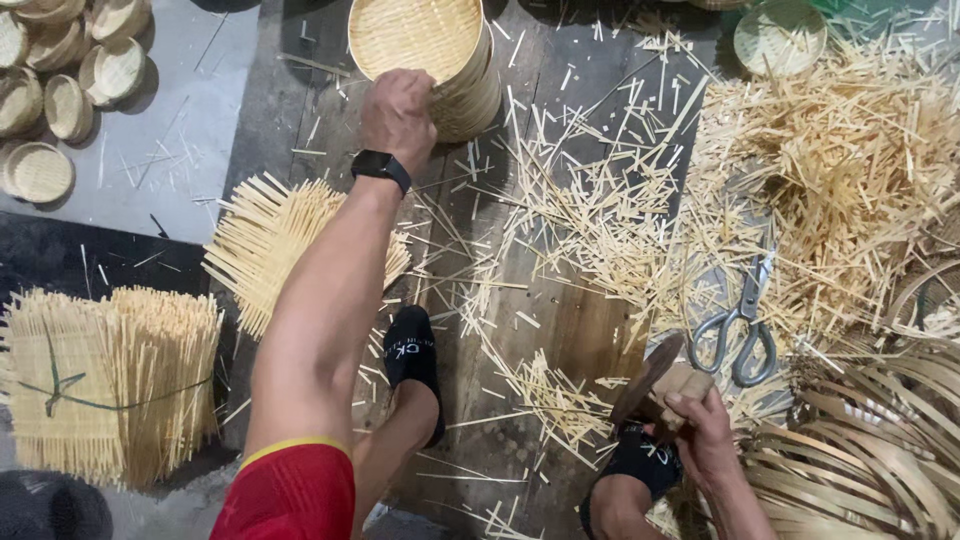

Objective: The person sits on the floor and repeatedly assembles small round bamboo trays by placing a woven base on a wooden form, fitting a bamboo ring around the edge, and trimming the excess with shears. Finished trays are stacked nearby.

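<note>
My left hand [398,115] is reaching out toward 12 o'clock, its grip clenching on the near rim of the stack of woven bamboo baskets [425,50] that is standing on the floor [570,330]. A black watch [381,165] is sitting on that wrist. My right hand [700,435] is down at 5 o'clock, its grip grasping a wooden-handled tool [660,385] with a dark blade, just beside my right foot. Metal scissors [740,325] are lying at 3 o'clock among the loose bamboo strips [830,160]. A fan of bamboo sticks [265,235] is lying at 10 o'clock under my forearm, and a tied bundle [110,380] is sitting at 8 o'clock.
</note>
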